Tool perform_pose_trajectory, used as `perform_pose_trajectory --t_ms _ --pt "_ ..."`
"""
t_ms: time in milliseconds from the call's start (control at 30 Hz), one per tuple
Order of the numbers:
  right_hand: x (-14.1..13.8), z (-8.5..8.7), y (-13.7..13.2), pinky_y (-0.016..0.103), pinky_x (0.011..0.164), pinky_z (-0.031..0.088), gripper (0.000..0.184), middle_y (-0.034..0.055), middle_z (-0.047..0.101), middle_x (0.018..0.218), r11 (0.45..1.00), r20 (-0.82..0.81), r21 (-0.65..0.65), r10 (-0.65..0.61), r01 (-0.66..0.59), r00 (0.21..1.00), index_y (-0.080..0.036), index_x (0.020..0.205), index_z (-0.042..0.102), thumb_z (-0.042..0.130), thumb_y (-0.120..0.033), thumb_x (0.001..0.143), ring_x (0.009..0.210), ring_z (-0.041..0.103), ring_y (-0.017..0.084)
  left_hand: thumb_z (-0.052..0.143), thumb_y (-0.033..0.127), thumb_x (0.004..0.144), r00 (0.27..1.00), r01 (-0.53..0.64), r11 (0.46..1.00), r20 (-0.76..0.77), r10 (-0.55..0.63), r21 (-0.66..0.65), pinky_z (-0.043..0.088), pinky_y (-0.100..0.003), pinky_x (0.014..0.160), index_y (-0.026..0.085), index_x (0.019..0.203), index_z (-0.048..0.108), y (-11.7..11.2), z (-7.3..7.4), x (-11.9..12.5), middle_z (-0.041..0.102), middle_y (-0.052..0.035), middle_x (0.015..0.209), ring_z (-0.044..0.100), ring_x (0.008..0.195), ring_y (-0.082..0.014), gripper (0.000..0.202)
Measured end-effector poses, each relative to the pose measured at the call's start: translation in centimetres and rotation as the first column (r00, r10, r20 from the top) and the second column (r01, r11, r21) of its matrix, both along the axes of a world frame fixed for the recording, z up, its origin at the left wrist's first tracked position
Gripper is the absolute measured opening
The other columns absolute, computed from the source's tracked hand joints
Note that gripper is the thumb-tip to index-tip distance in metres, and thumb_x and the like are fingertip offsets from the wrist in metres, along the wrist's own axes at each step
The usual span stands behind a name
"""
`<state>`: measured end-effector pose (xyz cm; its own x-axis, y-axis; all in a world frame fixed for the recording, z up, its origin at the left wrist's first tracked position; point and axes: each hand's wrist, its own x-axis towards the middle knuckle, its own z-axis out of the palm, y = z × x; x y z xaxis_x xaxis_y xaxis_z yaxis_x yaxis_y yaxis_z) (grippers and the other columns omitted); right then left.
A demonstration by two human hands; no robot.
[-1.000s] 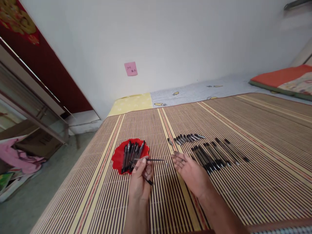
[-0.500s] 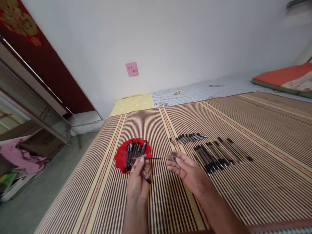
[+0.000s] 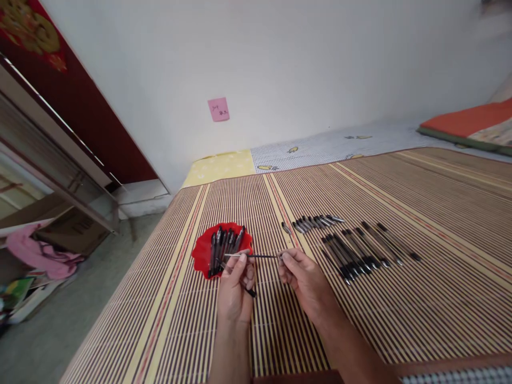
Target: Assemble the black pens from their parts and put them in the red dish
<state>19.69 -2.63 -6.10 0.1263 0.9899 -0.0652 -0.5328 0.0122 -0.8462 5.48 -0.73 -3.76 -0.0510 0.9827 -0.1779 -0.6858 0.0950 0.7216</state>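
Note:
My left hand [image 3: 235, 296] is closed, pinching a thin dark pen refill [image 3: 262, 256] between thumb and fingertips. The refill lies level, with its pale tip to the left. Lower in the same hand, a clear pen barrel with a black end [image 3: 250, 292] is tucked under the curled fingers. My right hand [image 3: 304, 277] pinches the refill's right end; its fingers hide whether a small part sits there. Just behind my left hand, a red scalloped dish [image 3: 200, 248] holds several black pens [image 3: 224, 242].
Several pen caps [image 3: 316, 223] form a row on the striped mat [image 3: 280, 330], with one cap [image 3: 286, 228] slightly apart. Nearer, several uncapped pens [image 3: 354, 250] lie side by side. A small black piece [image 3: 415, 256] is to their right. Folded bedding [image 3: 468, 125] lies at far right.
My right hand's fingers, spread and apart from the refill before, have closed on its right end. The view has shifted slightly; my left hand keeps its hold on the refill and barrel.

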Motion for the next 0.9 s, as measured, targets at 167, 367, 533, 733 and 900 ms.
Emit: perform_pose_trajectory --t_ms 167,367,533,733,900 --pt "-0.4 0.3 -0.1 0.026 0.062 0.048 0.026 -0.0007 0.062 0.069 1.0 -0.069 0.01 0.0 0.0 0.998 -0.018 0.088 0.07 0.079 -0.039 0.076 0.065 0.057 0.013 0.088 0.025 0.061 1.0 0.002 1.0 -0.006 -0.002 -0.008 0.03 -0.014 0.041 0.012 0.086 0.073 0.0 -0.2 0.3 0.068 -0.0049 0.072 0.046 0.049 -0.0046 0.032" --pt "0.2 0.3 0.0 0.029 0.068 0.052 0.027 0.0015 0.067 0.075 0.999 -0.04 -0.011 -0.048 0.048 0.998 -0.018 0.093 0.071 0.079 -0.037 0.076 0.07 0.062 0.015 0.087 0.025 0.062 1.0 -0.001 1.0 -0.019 0.001 -0.012 0.028 -0.013 0.04 0.012 0.086 0.072 -0.1 -0.1 0.5 0.067 -0.0046 0.072 0.043 0.048 -0.0038 0.032" --pt "0.7 0.1 0.3 0.03 0.069 0.052 0.027 0.002 0.068 0.073 0.995 0.029 0.01 -0.103 0.103 0.994 -0.018 0.094 0.071 0.079 -0.037 0.075 0.069 0.063 0.016 0.085 0.026 0.064 1.0 -0.017 1.0 -0.025 0.017 0.005 0.026 -0.013 0.039 0.013 0.083 0.07 0.0 -0.1 0.4 0.068 -0.0048 0.073 0.042 0.048 -0.004 0.028" --pt "0.8 -0.3 0.4 0.03 0.071 0.053 0.024 0.0018 0.069 0.075 0.994 0.085 0.036 -0.109 0.106 0.99 -0.018 0.095 0.072 0.077 -0.035 0.079 0.069 0.065 0.015 0.085 0.025 0.064 1.0 0.016 1.0 -0.01 -0.016 0.019 0.026 -0.014 0.039 0.012 0.083 0.07 0.0 -0.1 0.5 0.069 -0.0057 0.072 0.04 0.046 -0.0039 0.028" --pt "0.9 0.0 0.3 0.031 0.074 0.053 0.023 0.0021 0.07 0.077 0.995 0.145 0.055 -0.096 0.089 0.985 -0.018 0.097 0.072 0.075 -0.033 0.081 0.072 0.066 0.016 0.085 0.026 0.065 1.0 0.018 0.999 -0.021 -0.017 0.028 0.027 -0.014 0.038 0.012 0.084 0.071 0.0 -0.1 0.5 0.069 -0.0056 0.072 0.04 0.046 -0.0039 0.027"
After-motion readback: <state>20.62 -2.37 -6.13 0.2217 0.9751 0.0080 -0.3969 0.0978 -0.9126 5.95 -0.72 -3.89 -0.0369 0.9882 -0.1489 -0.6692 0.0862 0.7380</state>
